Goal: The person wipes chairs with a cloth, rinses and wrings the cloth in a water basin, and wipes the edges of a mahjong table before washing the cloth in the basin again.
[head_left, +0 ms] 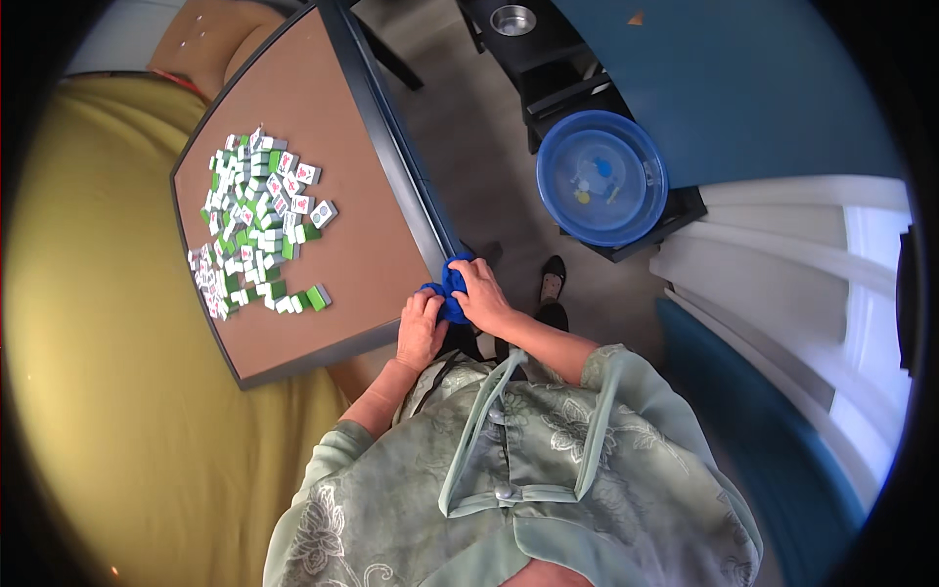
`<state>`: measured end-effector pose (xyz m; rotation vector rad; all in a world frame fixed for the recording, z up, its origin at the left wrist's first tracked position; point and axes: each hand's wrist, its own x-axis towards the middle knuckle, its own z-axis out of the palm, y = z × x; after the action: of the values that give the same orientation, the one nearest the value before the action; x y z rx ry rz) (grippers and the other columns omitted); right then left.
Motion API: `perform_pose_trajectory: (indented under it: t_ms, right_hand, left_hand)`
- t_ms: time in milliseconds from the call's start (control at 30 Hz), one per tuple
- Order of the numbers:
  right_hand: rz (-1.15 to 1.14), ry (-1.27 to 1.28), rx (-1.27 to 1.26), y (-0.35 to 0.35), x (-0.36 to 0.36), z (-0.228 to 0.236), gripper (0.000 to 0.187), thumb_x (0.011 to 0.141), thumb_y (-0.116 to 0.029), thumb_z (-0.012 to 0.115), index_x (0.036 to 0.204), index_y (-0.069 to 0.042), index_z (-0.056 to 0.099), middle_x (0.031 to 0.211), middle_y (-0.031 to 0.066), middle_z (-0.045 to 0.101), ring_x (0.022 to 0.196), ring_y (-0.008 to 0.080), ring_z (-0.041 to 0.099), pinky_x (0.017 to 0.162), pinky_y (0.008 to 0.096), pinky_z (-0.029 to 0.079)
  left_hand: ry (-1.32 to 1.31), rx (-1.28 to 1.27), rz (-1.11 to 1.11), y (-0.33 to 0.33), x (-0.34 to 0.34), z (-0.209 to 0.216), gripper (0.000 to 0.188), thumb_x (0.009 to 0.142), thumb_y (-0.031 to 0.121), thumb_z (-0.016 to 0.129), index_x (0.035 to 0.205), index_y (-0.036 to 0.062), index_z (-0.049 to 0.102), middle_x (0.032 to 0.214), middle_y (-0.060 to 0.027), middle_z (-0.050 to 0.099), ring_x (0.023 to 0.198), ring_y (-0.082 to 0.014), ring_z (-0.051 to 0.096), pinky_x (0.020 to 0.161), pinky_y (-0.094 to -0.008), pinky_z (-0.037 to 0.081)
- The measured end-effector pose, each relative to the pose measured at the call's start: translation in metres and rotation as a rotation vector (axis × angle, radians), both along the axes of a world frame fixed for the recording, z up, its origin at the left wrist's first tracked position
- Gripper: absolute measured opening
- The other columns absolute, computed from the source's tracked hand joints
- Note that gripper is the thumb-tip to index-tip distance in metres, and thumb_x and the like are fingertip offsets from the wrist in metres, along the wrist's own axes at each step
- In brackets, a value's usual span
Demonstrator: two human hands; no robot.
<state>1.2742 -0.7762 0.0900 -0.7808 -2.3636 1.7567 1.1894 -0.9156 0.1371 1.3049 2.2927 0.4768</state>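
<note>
Both sets of fingers curled together around a blue cloth (pixel 452 290), bunched at the near corner of the table (pixel 362 176). Left hand (pixel 421 328) closed on the cloth's lower fold at about 7 o'clock of the bundle; right hand (pixel 484 298) clamped over its top at about 3 o'clock. Cloth pressed against the dark table rim, partly hidden under the knuckles.

Judged from the crumpled folds: soft, light, limp, not fragile, likely to sag and slip loose unless gathered in a fist. Best taken by a bunched handful, as now, rather than by an edge.

Further out, at 10 o'clock from the hands, a heap of tiles (pixel 256 220), white and green, well apart on the brown tabletop. At 1 o'clock, a blue tub (pixel 602 176) on a dark stand, small bits inside, too small to tell. At 3 o'clock, a shoe (pixel 553 279) on the floor. Below, pale green floral sleeves.
</note>
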Motion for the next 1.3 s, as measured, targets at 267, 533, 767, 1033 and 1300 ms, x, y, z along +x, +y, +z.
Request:
perform_pose_trajectory:
  t_ms: [267, 533, 767, 1033, 1300]
  right_hand:
    - [0.020, 0.121, -0.061, 0.012, -0.001, -0.014, 0.046, 0.074, -0.001, 0.070, 0.113, -0.004, 0.047, 0.107, 0.0191, 0.048, 0.099, 0.0407, 0.053, 0.087, 0.0451, 0.044]
    - [0.056, -0.030, -0.130, 0.027, -0.023, -0.018, 0.046, 0.071, -0.003, 0.072, 0.106, -0.003, 0.042, 0.100, 0.0214, 0.054, 0.097, 0.0403, 0.057, 0.083, 0.0446, 0.046]
    - [0.191, -0.107, -0.119, 0.063, -0.073, -0.023, 0.036, 0.078, -0.003, 0.065, 0.106, -0.005, 0.042, 0.087, 0.0148, 0.055, 0.083, 0.0295, 0.059, 0.076, 0.0401, 0.047]
    - [0.129, -0.261, 0.064, 0.087, -0.136, -0.009, 0.038, 0.077, -0.007, 0.068, 0.108, -0.002, 0.047, 0.086, 0.0127, 0.057, 0.082, 0.0245, 0.059, 0.074, 0.0370, 0.049]
    - [0.120, -0.513, -0.067, 0.112, -0.177, -0.004, 0.037, 0.071, -0.012, 0.075, 0.099, -0.003, 0.052, 0.085, 0.0118, 0.058, 0.079, 0.0237, 0.060, 0.072, 0.0351, 0.049]
  left_hand:
    - [0.027, 0.117, 0.195, 0.002, 0.032, -0.004, 0.055, 0.071, 0.008, 0.074, 0.119, 0.0002, 0.048, 0.122, -0.0206, 0.047, 0.111, -0.0400, 0.047, 0.097, -0.0450, 0.041]
    - [0.022, 0.305, 0.274, 0.011, 0.033, -0.021, 0.045, 0.068, 0.003, 0.076, 0.108, 0.0014, 0.056, 0.114, -0.0176, 0.051, 0.106, -0.0363, 0.050, 0.092, -0.0444, 0.042]
    - [-0.041, 0.363, 0.292, 0.048, -0.009, -0.024, 0.045, 0.069, -0.003, 0.068, 0.111, 0.0016, 0.053, 0.115, -0.0184, 0.048, 0.107, -0.0375, 0.048, 0.093, -0.0438, 0.041]
    - [-0.021, 0.332, 0.219, 0.060, -0.037, -0.018, 0.063, 0.075, -0.004, 0.056, 0.135, 0.0001, 0.041, 0.134, -0.0196, 0.044, 0.122, -0.0369, 0.044, 0.104, -0.0442, 0.036]
    - [-0.044, 0.150, 0.226, 0.067, -0.064, -0.019, 0.056, 0.088, 0.011, 0.051, 0.142, 0.0045, 0.035, 0.145, -0.0132, 0.038, 0.133, -0.0289, 0.038, 0.111, -0.0423, 0.030]
